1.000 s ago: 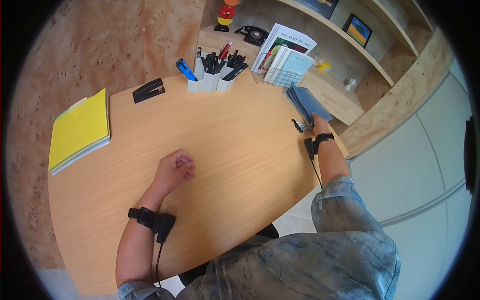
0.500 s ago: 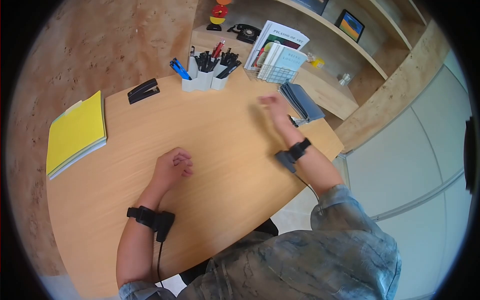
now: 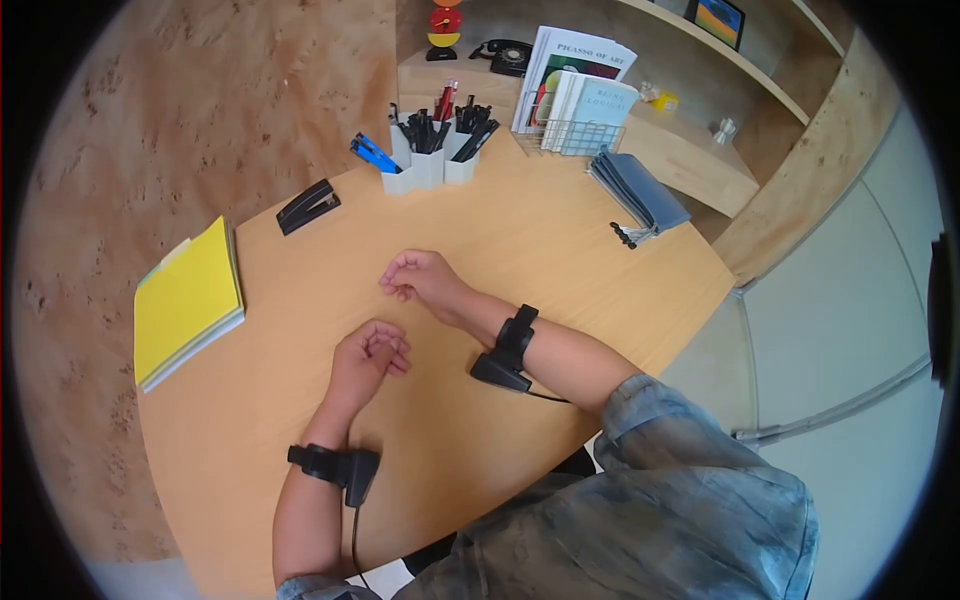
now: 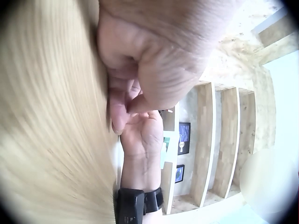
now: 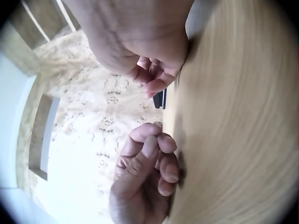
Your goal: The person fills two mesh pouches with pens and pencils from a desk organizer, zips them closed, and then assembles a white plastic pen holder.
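Note:
My left hand rests on the wooden desk, fingers loosely curled and nothing in them. Just beyond it, my right hand lies over the desk with its fingers loosely bent, also holding nothing. The two hands are close together but apart in the head view. Seen from the right wrist, the left hand has its thumb near the index fingertip. At the desk's right back lies a blue-grey fabric case, folded in layers, with small black beads or pulls at its near end.
A yellow folder on papers lies at the left edge. Behind stand a black stapler and a white pen holder full of pens. A wire rack holds books. Shelves and a black telephone are farther back.
My right hand has left the blue-grey case and swung left across the desk to beside the left hand. The left hand stays in place on the desk. The head view has shifted slightly.

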Available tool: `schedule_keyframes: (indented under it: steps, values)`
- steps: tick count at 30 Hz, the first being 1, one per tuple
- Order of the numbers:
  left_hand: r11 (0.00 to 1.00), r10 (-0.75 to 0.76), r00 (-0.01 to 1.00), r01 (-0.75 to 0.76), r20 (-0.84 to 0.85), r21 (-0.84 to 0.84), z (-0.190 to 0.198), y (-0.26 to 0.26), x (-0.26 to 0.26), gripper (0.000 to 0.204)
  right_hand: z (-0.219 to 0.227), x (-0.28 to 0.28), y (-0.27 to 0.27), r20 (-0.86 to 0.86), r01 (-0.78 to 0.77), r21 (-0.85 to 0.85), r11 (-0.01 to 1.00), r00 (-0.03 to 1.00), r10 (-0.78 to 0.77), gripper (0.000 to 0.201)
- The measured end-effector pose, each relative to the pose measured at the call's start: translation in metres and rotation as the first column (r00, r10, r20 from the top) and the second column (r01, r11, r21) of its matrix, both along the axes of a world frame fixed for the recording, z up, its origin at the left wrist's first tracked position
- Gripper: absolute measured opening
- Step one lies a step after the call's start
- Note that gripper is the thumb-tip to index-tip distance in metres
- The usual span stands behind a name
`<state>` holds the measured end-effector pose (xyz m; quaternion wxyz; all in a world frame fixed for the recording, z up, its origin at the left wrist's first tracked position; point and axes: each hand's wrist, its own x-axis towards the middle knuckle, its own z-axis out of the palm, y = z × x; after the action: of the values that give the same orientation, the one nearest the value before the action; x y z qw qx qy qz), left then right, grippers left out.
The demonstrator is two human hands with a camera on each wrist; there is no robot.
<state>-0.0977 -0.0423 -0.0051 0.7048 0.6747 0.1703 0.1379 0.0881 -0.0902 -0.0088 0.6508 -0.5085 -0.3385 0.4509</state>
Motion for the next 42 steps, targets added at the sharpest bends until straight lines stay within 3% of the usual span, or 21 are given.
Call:
schedule_keyframes:
  steps: [2,5,8,11,14,17,18,24,27,30,34,36,39,41,42]
  values:
    - [0.999,0.036,0.999,-0.036,-0.014,0.016,0.002,-0.005,0.003,0.011,-0.006,0.005,-0.002,-0.058,-0.003,0.034,0.999,0.998,0.005,0.006]
    - [0.995,0.1,0.995,-0.1,0.002,0.019,0.003,-0.005,0.001,0.012,-0.015,0.008,-0.001,-0.007,-0.082,0.121,0.989,0.997,0.083,0.006]
    - [0.967,0.256,0.966,-0.256,0.045,0.002,0.004,-0.004,0.0,0.011,-0.01,0.003,0.0,0.106,-0.113,0.132,0.985,0.989,0.099,0.005]
    - [0.896,0.441,0.881,-0.421,0.171,-0.142,0.003,0.0,-0.002,0.01,-0.008,-0.001,0.002,0.142,-0.087,0.1,0.991,0.987,0.072,0.005]
    - [0.824,0.564,0.803,-0.564,0.193,-0.059,0.004,0.004,-0.004,0.01,-0.002,-0.003,0.001,0.158,-0.035,0.058,0.998,0.987,0.026,0.006]
    - [0.775,0.623,0.762,-0.632,0.178,-0.01,0.002,0.01,-0.004,0.014,0.015,-0.003,-0.008,0.292,0.097,-0.031,0.995,0.953,-0.084,0.007]
    - [0.751,0.648,0.737,-0.66,0.192,-0.005,0.004,0.007,-0.001,0.016,-0.003,-0.006,0.005,0.488,0.279,0.157,0.947,0.812,-0.321,0.01]
    - [0.728,0.65,0.716,-0.683,0.255,0.064,-0.014,0.02,-0.005,0.02,-0.006,-0.004,0.013,0.431,0.372,0.155,0.915,0.808,-0.402,0.013]
    - [0.742,0.651,0.732,-0.67,0.201,0.038,-0.009,0.018,-0.006,0.024,-0.005,-0.003,0.011,0.455,0.388,0.187,0.903,0.78,-0.429,0.013]
    - [0.74,0.63,0.725,-0.669,0.278,0.068,-0.018,0.026,-0.007,0.024,-0.002,-0.002,0.009,0.502,0.344,0.154,0.926,0.78,-0.373,0.013]
    - [0.694,0.687,0.68,-0.718,0.257,0.044,-0.01,0.015,-0.002,0.024,-0.001,-0.002,0.01,0.466,0.368,0.207,0.906,0.777,-0.422,0.014]
    - [0.717,0.675,0.702,-0.696,0.228,0.022,-0.005,0.015,-0.006,0.024,-0.002,-0.003,0.009,0.456,0.373,0.237,0.897,0.773,-0.442,0.014]
    - [0.705,0.696,0.692,-0.709,0.192,0.001,-0.003,0.012,-0.005,0.025,-0.002,-0.002,0.012,0.426,0.328,0.168,0.93,0.826,-0.368,0.014]
    - [0.692,0.71,0.686,-0.721,0.161,0.02,-0.004,0.011,-0.007,0.026,-0.006,-0.001,0.012,0.491,0.311,0.204,0.928,0.788,-0.372,0.014]
    - [0.684,0.708,0.669,-0.729,0.226,0.018,-0.009,0.013,-0.009,0.026,-0.009,0.001,0.013,0.533,0.304,0.23,0.925,0.756,-0.381,0.013]
